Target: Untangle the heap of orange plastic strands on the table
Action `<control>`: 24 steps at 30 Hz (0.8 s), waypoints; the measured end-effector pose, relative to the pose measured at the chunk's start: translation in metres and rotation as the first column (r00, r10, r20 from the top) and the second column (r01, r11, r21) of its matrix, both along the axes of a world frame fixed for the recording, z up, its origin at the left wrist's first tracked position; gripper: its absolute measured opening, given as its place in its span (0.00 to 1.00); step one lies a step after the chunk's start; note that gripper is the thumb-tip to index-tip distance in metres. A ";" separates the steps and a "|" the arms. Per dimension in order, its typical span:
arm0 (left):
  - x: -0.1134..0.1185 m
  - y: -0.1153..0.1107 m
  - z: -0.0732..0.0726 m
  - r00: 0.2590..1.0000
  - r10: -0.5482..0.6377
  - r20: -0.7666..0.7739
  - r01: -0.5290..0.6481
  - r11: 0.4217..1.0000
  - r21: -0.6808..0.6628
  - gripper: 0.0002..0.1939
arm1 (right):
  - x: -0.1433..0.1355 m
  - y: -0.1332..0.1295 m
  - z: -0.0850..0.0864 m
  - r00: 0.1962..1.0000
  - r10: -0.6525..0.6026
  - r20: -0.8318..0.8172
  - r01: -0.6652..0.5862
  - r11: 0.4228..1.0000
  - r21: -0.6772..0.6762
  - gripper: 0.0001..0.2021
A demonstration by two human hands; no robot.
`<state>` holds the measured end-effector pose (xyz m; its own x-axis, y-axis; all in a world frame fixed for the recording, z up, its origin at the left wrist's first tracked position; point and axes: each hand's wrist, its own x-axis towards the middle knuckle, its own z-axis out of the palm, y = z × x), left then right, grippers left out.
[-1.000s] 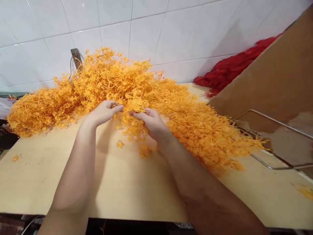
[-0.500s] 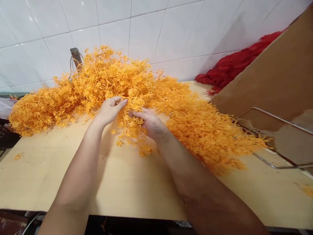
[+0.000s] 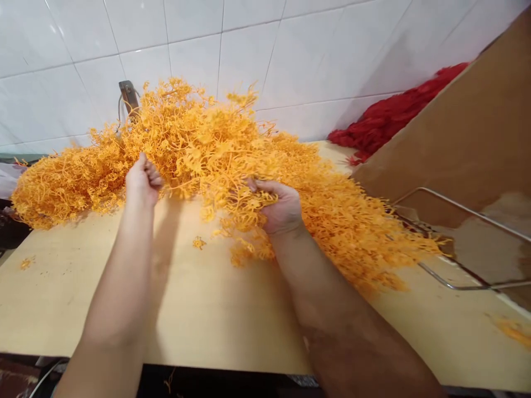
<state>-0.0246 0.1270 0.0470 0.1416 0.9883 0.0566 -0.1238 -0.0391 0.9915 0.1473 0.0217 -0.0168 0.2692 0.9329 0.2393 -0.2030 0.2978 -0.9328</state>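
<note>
**A long orange heap lay across the table**

In the head view, I saw the heap stretch from left to right, by the tiled wall. Its right end slanted toward the near side, with its tips pointing right.

The right hand pinched an orange bunch between thumb and fingers, in front of the heap. The bunch's loose ends hung down toward the person.

The left hand had its fingers curled in, just in front of the heap. I couldn't tell if they pinched a stem.

On the right, brown cardboard leaned in front of a red, fluffy pile. I couldn't tell if a box held it.
</note>
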 end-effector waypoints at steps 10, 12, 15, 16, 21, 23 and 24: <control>0.010 -0.028 0.009 0.894 -0.179 -0.412 0.296 0.924 0.242 0.08 | 0.007 0.000 -0.007 0.995 0.030 -0.099 -0.039 0.995 -0.088 0.18; 0.009 -0.027 0.006 0.840 -0.151 -0.520 0.337 0.898 0.284 0.11 | 0.008 0.000 -0.008 0.995 0.047 -0.085 -0.055 0.995 -0.086 0.20; 0.003 -0.023 0.002 0.721 -0.176 -0.670 0.444 0.859 0.253 0.14 | 0.009 0.000 -0.008 0.995 0.051 -0.088 -0.058 0.995 -0.079 0.21; 0.001 -0.023 0.002 0.687 -0.183 -0.703 0.469 0.850 0.238 0.14 | 0.009 0.000 -0.008 0.996 0.040 -0.075 -0.046 0.996 -0.075 0.21; 0.000 -0.020 0.000 0.707 -0.071 -0.703 0.415 0.847 0.333 0.16 | 0.009 0.004 -0.009 0.987 -0.150 0.055 0.155 0.983 -0.100 0.16; -0.002 -0.017 -0.002 0.750 -0.025 -0.661 0.348 0.864 0.362 0.18 | 0.010 0.010 -0.011 0.973 -0.179 0.145 0.186 0.982 -0.038 0.15; -0.003 -0.014 -0.003 0.764 -0.013 -0.645 0.321 0.875 0.362 0.18 | 0.010 0.012 -0.011 0.953 -0.195 0.232 0.193 0.981 0.033 0.16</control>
<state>-0.0279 0.1129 0.0439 0.4573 0.8355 0.3047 0.4479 -0.5124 0.7327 0.1578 0.0340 -0.0283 0.3806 0.8655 0.3256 0.0825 0.3189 -0.9442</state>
